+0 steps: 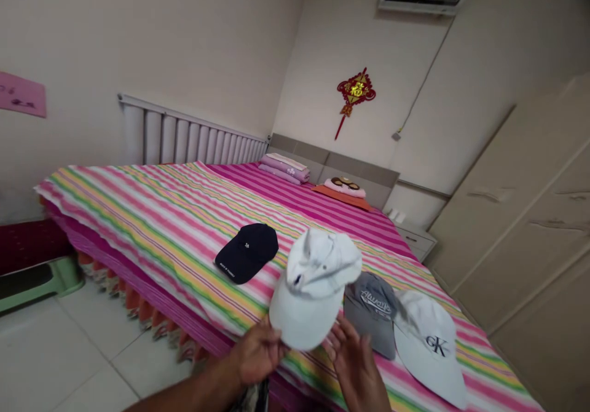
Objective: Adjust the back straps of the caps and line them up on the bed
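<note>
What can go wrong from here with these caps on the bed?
The white baseball cap seems held only at its edge by the left hand, so it may slip to the floor. The open right hand is close to the grey cap and might knock it into the white CK cap.

The left hand is curled, its forearm angling in from the lower left. The right hand stands raised, fingers spread apart.
</note>
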{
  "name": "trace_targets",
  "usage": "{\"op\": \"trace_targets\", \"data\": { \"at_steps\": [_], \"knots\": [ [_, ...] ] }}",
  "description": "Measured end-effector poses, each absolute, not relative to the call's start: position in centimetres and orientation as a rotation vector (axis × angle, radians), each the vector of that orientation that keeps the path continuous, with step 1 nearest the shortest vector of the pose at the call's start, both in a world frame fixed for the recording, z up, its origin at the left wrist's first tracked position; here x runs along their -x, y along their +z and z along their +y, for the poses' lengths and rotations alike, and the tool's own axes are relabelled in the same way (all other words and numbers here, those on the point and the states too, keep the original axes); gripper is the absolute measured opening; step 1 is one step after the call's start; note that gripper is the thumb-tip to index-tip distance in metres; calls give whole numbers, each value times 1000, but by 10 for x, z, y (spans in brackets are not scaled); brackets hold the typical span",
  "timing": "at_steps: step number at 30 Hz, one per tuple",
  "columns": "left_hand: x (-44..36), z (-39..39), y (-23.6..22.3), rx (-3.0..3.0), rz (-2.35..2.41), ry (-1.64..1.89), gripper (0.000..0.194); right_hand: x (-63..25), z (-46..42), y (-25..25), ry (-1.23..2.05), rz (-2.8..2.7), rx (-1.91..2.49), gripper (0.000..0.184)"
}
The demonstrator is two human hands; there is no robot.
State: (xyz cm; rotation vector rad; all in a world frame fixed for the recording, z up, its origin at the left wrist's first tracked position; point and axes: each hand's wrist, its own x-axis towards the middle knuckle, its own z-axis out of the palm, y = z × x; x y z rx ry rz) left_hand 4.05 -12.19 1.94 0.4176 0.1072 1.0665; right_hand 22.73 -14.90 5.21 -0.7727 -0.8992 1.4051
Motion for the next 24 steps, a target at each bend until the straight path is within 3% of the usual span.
{"op": "trace_targets", "data": {
  "at_steps": [6,11,19,24],
  "knots": [
    [-37,-177,-37,-414,154,837,43,-211,-151,82,1516,-509,578,27],
    [-21,-176,-48,-389,130,738,38,-202,-171,74,1641,-433,589,22],
    [-25,-144,-12,-419,104,717,51,-213,-192,62,1653,-570,773,29],
    [-26,-129,14,-400,133,778,49,-222,-204,62,1616,-809,837,57]
  ]
}}
